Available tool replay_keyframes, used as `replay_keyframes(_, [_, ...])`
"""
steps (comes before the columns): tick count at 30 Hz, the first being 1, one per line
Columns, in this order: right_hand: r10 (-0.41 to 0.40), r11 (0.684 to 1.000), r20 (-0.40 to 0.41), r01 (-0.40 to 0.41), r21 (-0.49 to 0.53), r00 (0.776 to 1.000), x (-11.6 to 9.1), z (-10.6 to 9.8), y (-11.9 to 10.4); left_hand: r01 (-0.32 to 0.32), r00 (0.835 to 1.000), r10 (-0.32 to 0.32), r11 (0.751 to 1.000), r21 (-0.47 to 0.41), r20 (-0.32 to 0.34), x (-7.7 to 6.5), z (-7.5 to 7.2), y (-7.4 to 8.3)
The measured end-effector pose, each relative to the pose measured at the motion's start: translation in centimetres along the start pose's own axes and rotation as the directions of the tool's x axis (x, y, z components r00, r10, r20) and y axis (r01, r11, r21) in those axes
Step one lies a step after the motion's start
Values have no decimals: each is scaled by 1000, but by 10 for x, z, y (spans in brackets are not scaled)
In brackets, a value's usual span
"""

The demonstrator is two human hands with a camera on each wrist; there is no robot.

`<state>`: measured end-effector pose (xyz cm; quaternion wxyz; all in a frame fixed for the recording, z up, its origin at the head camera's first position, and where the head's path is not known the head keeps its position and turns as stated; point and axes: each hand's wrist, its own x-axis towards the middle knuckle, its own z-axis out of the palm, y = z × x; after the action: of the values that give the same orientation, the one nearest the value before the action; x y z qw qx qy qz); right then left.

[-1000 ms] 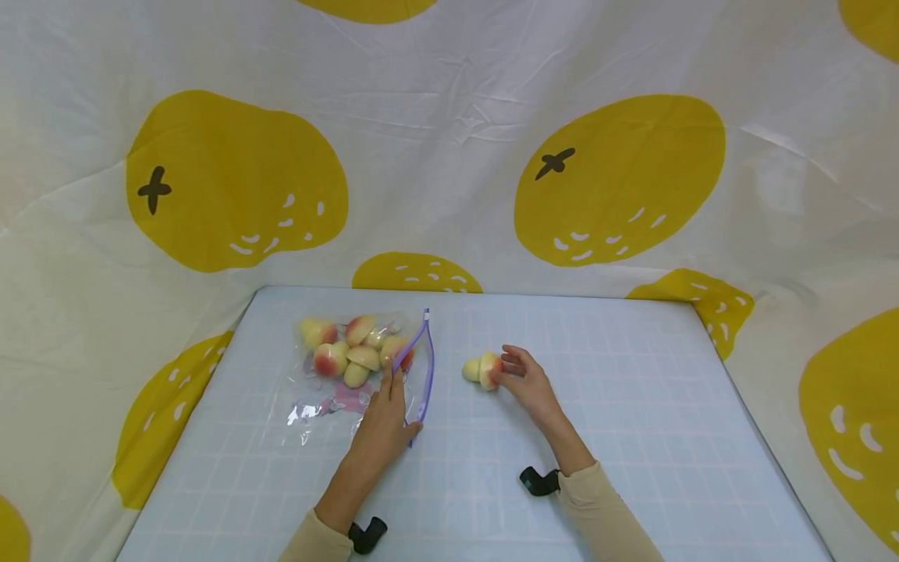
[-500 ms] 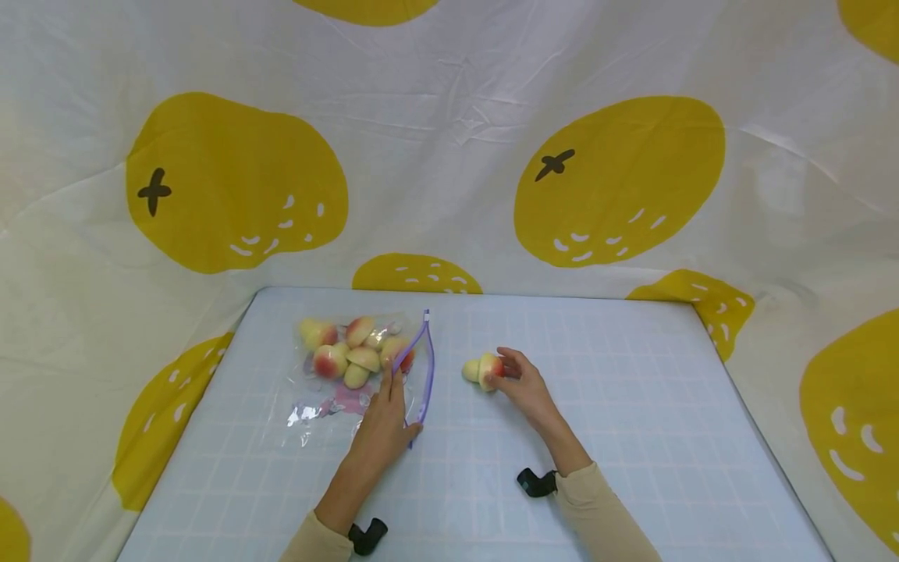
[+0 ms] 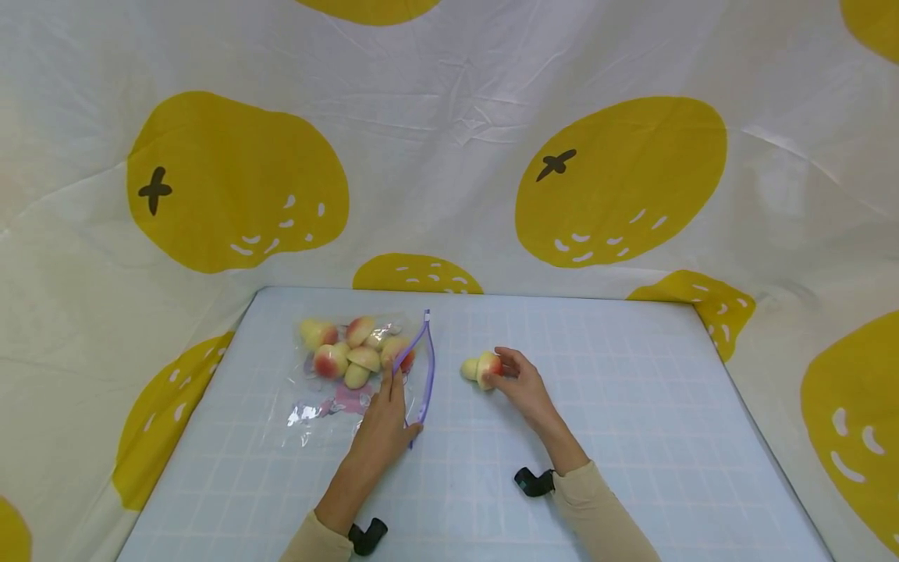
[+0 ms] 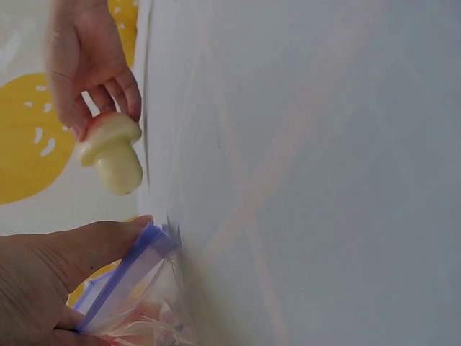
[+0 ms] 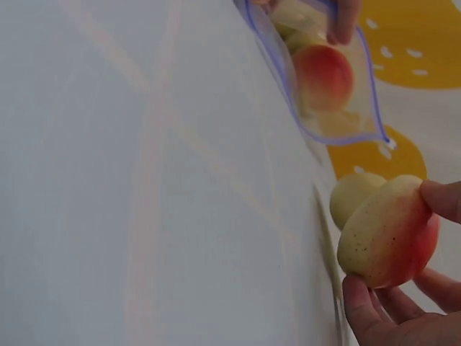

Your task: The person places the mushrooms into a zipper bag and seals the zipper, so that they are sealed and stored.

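Note:
My right hand (image 3: 527, 386) pinches a mushroom (image 3: 481, 369) by its cap, which is pale yellow with a red blush. Its stem points left, towards the bag; thumb and fingertips lie on opposite sides of the cap in the right wrist view. On the left, a clear zip bag (image 3: 302, 398) with a purple-edged mouth lies on its side, mouth facing right. Several similar mushrooms (image 3: 330, 361) sit inside it. My left hand (image 3: 379, 425) holds the mouth apart, fingers at its upper edge and thumb (image 4: 108, 241) along the purple strip (image 4: 119, 277).
A pale blue checked cloth covers the table (image 3: 632, 406). Behind it hangs a white curtain (image 3: 435, 156) printed with large yellow fruit. Black wrist devices (image 3: 367, 536) sit by both sleeves.
The right hand's fingers and thumb have closed round the mushroom's cap, and the hand has shifted slightly left. The left hand and the bag stay in place.

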<state>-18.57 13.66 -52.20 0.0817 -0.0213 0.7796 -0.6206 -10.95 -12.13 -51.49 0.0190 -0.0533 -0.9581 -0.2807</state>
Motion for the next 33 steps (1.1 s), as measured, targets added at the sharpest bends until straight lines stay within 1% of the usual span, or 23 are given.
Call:
replay_keyframes(1, [-4, 1000, 0, 4, 1, 1000, 0, 2, -1, 5, 1000, -5, 1000, -2, 4, 0, 0, 0])
replay_keyframes(3, [-18, 1000, -5, 18, 5, 1000, 4, 8, 5, 8, 1000, -8, 1000, -4, 9, 0, 0, 0])
replay_keyframes(7, [-50, 999, 14, 50, 15, 999, 6, 23, 1, 9, 1000, -9, 1000, -5, 5, -1, -1, 0])
replay_keyframes(12, [-93, 995, 34, 92, 27, 995, 12, 47, -4, 15, 1000, -15, 1000, -1, 10, -1, -1, 1])
replay_keyframes(18, [-133, 991, 58, 132, 28, 989, 18, 69, -14, 2, 1000, -2, 1000, 4, 5, 0, 0, 0])
replay_keyframes(22, [-130, 991, 57, 128, 48, 990, 22, 77, -18, -17, 1000, 17, 1000, 22, -1, 1, 1, 0])
replay_keyframes(29, [-145, 988, 24, 144, 53, 989, 29, 91, -14, -72, 996, 77, 993, 90, -54, 0, 3, -3])
replay_keyframes(33, [-140, 988, 5, 139, 66, 990, 31, 99, -11, -80, 995, 85, 993, 88, -54, 0, 3, -3])
